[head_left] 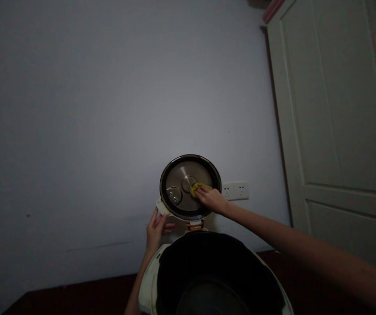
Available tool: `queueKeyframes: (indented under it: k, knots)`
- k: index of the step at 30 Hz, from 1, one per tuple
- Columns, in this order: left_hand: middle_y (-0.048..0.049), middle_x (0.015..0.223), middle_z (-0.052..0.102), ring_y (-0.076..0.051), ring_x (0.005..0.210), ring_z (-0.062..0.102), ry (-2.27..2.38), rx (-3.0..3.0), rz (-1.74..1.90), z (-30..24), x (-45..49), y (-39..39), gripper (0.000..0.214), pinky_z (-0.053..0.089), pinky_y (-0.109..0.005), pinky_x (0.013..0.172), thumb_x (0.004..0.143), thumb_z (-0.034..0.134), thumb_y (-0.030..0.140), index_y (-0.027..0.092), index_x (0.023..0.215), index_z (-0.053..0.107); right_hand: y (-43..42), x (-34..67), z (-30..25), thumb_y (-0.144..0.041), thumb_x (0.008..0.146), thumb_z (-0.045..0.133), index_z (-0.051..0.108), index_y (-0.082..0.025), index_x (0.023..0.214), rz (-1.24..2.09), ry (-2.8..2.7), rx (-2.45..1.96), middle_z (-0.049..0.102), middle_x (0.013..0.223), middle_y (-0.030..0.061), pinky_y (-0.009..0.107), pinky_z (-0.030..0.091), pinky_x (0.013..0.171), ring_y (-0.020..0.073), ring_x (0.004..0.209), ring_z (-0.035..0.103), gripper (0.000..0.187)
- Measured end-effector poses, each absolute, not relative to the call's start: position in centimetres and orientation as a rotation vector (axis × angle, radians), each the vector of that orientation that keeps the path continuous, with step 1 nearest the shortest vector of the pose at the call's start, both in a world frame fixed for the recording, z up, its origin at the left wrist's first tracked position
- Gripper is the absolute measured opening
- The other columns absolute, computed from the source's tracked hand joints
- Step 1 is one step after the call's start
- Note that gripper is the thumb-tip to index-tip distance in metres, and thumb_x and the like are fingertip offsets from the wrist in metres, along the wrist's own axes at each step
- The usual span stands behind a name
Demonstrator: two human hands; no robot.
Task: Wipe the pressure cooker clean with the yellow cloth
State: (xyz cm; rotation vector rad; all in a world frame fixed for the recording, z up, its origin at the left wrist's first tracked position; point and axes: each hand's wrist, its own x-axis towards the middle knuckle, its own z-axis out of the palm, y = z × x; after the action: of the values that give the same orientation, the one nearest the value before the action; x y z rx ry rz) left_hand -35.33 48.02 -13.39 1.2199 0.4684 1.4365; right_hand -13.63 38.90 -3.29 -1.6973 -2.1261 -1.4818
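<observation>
A white rice cooker (148,280) stands open below me, its dark inner pot (214,275) showing. The hinged lid (177,175) is raised upright, its round metal inner face toward me. My right hand (211,199) presses a small yellow cloth or sponge (197,188) against the middle of that metal face, fingers closed on it. My left hand (156,229) holds the lid's lower left edge, fingers curled round the white rim.
A plain pale wall fills the view behind the cooker. A white double wall socket (236,191) sits just right of the lid. A cream panelled door (339,113) stands at the right. The cooker rests on a dark surface (76,297).
</observation>
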Motion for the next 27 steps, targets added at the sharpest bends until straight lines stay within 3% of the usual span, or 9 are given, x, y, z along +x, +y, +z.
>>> queueKeyframes:
  k: [9,13,18,27]
  knots:
    - [-0.0187,0.122,0.062,-0.018,0.058,0.070,0.465,1.218,1.435,-13.3,-35.3,48.1,0.078,0.053,-0.024,0.044,0.077,0.071,0.027,0.018,0.144,0.032,41.3,-15.5,0.8,-0.009,0.091,0.039,0.054,-0.004,0.122,-1.593,-2.032,-1.566,0.058,0.124,0.0204,0.038,0.055,0.078,0.0287,0.115,0.055,0.034]
    - [-0.0174,0.119,0.064,-0.017,0.057,0.069,0.477,1.220,1.431,-13.3,-35.3,48.1,0.075,0.053,-0.023,0.043,0.078,0.070,0.026,0.017,0.143,0.034,42.7,-16.2,-1.4,-0.012,0.092,0.043,0.056,-0.005,0.122,-1.620,-2.198,-1.284,0.058,0.126,0.0185,0.040,0.049,0.092,0.0270,0.121,0.051,0.033]
    - [-0.0173,0.121,0.063,-0.017,0.055,0.069,0.459,1.208,1.428,-13.4,-35.2,48.2,0.075,0.052,-0.024,0.042,0.077,0.070,0.025,0.019,0.143,0.034,42.7,-14.7,-3.6,-0.012,0.093,0.044,0.057,-0.009,0.120,-1.649,-2.421,-0.999,0.062,0.123,0.0141,0.038,0.049,0.090,0.0237,0.119,0.053,0.031]
    - [-0.0143,0.120,0.064,-0.014,0.059,0.069,0.446,1.220,1.415,-13.6,-35.3,48.2,0.078,0.051,-0.019,0.043,0.077,0.071,0.030,0.026,0.145,0.032,43.7,-17.1,-1.8,-0.013,0.092,0.047,0.057,-0.010,0.121,-1.543,-2.219,-1.156,0.060,0.125,0.0144,0.039,0.048,0.091,0.0239,0.118,0.053,0.031]
